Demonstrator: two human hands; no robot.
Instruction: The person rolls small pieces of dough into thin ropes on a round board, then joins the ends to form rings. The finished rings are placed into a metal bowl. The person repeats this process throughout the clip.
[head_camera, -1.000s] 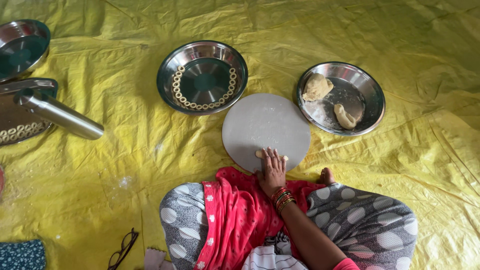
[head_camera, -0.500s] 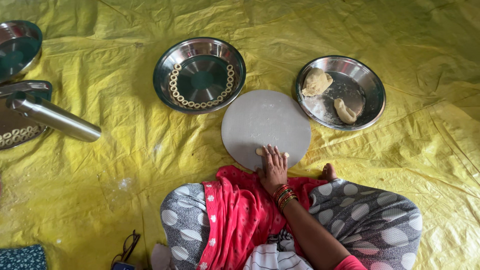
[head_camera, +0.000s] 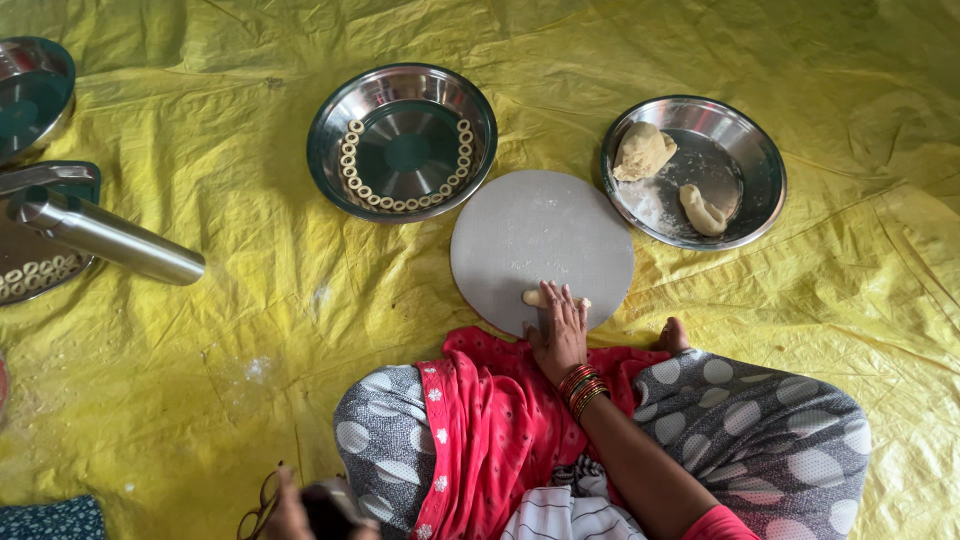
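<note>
Currently right hand lies flat, palm down, pressing the dough strip on the round grey board's near edge, nothing clasped; left hand holds a dark object, low left.

soft even daylight, sharp focus, faint shadows, mild glare on steel plates

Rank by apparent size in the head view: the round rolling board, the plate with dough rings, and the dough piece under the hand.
1. Round rolling board and plate with dough rings: look alike, too close to rank.
2. Dough piece: clearly smallest.
</note>
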